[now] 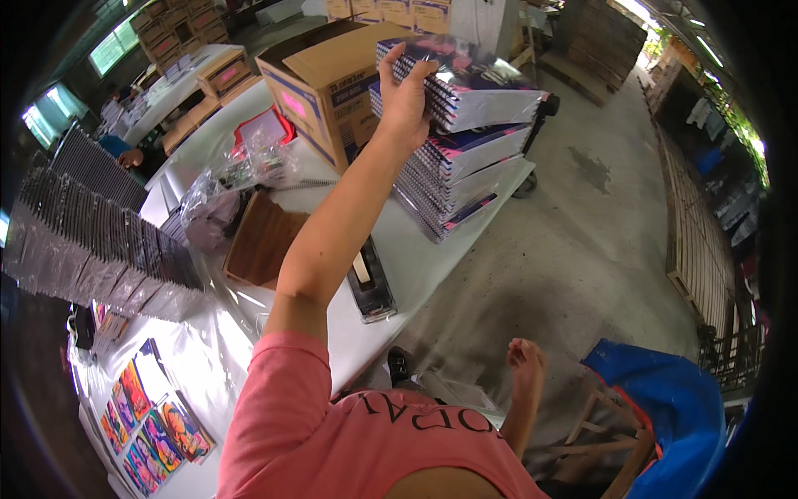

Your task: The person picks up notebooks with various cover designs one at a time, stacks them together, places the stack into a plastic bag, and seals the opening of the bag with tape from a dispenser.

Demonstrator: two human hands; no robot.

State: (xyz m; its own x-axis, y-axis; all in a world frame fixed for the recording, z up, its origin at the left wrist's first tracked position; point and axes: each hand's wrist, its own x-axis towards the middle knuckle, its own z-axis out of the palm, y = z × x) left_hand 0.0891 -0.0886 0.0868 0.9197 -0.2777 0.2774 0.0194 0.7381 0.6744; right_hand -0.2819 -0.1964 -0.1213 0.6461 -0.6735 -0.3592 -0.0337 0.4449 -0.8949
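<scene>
My left arm reaches across the white table [332, 312] to a tall stack of spiral notebooks [465, 162] at its far right corner. At the coil-bound edge of the top spiral notebooks [478, 79], my left hand [405, 96] grips their corner, thumb and forefinger showing above it. The upper pile sits slightly turned against the ones below. Glossy dark covers with pink patches face up. Low at my right side, away from the table, my right hand [526, 358] hangs with fingers loosely bent and nothing visible in it.
Left of the stack stands an open cardboard box [320, 91]. A brown wooden block [264, 241], a black tool [371, 283] and crumpled plastic [220, 200] lie nearer. Tall wrapped stacks [100, 233] and colourful printed sheets [150, 420] fill the left. A blue tarp [665, 399] hangs at lower right.
</scene>
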